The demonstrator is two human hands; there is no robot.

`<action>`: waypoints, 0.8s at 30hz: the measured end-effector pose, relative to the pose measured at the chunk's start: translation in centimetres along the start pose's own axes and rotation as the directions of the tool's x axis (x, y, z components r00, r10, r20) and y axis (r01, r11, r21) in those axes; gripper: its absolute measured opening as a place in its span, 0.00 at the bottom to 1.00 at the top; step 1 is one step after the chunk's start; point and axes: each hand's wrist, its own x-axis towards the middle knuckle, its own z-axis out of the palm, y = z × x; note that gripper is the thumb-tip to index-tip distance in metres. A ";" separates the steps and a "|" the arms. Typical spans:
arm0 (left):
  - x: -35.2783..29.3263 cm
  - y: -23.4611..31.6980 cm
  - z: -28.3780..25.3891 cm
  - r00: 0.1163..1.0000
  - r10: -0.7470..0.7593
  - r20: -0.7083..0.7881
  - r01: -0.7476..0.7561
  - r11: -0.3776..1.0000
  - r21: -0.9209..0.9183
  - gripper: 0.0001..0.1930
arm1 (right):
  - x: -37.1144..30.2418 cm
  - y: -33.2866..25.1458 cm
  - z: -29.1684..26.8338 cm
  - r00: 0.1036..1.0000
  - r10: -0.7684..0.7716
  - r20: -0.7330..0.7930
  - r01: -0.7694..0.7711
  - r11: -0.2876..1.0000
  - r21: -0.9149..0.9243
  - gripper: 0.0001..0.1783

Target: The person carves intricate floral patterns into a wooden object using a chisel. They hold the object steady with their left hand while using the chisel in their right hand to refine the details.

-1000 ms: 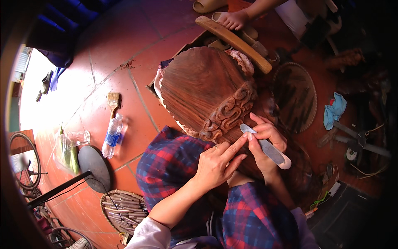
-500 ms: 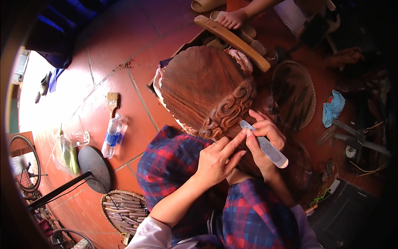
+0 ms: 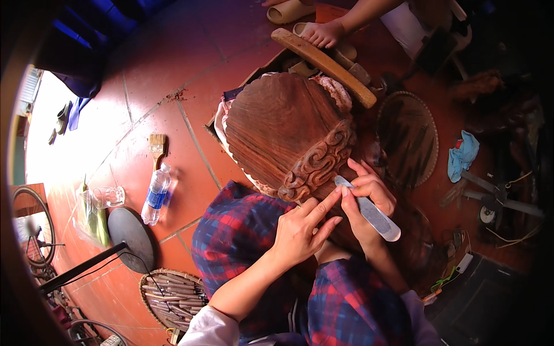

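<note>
A carved piece of dark wood (image 3: 277, 124), with a scalloped edge and a raised scroll border (image 3: 323, 155), is propped in front of me. My right hand (image 3: 372, 196) is closed around a flat, pale grey scraper-like strip (image 3: 378, 219) with a rounded end. The strip slants from the carved border toward my right forearm. My left hand (image 3: 297, 230) lies just below the border, its index finger stretched to the upper part of the strip and its thumb apart. Whether that fingertip presses on the strip or on wood is hard to tell.
Beyond the wood lie a curved wooden bar (image 3: 323, 66) and another person's bare foot (image 3: 323, 34). To the left are a brush (image 3: 157, 147), a plastic bottle (image 3: 156, 196), a glass (image 3: 108, 197) and a round stand base (image 3: 131, 239). A basket of tool handles (image 3: 173, 297) sits nearer me.
The whole view has shifted slightly, so the scene sits a little lower. Both hands keep nearly the same pose at the carved border.
</note>
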 end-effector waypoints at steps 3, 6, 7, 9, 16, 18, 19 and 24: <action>-0.4 -0.4 0.3 1.000 0.015 -0.008 -0.016 0.999 -0.043 0.31 | -0.3 0.2 -0.1 0.999 -0.031 -0.008 0.031 0.999 0.015 0.10; -0.3 -0.4 0.3 0.999 0.020 -0.041 -0.020 1.000 -0.005 0.30 | -0.1 0.3 0.2 0.998 -0.055 0.036 0.056 0.998 -0.014 0.09; -0.3 -0.5 0.3 0.998 0.034 -0.058 -0.033 0.999 0.024 0.30 | 0.0 0.3 0.1 0.997 -0.061 0.047 0.061 0.998 -0.005 0.09; -0.5 -0.3 0.3 0.999 0.026 -0.028 -0.026 1.000 0.002 0.31 | -0.2 0.1 -0.1 0.998 -0.038 0.042 0.038 0.999 0.000 0.09; -0.4 -0.2 0.3 0.998 0.041 -0.039 -0.041 0.999 -0.003 0.31 | -0.4 0.3 -0.1 0.998 -0.050 0.032 0.051 0.998 -0.023 0.10; -0.7 -0.2 0.4 0.999 0.032 -0.037 -0.034 0.999 -0.039 0.32 | -0.7 0.4 -0.2 1.000 -0.024 0.019 0.024 1.000 -0.002 0.10; -0.5 -0.3 0.4 0.999 0.014 -0.034 -0.015 0.999 -0.040 0.31 | -0.6 0.4 0.0 1.000 -0.023 0.000 0.023 1.000 -0.016 0.10; -0.6 -0.2 0.3 0.999 0.029 -0.034 -0.028 1.000 0.013 0.31 | -0.6 0.5 -0.1 1.000 -0.012 0.016 0.012 1.000 0.008 0.10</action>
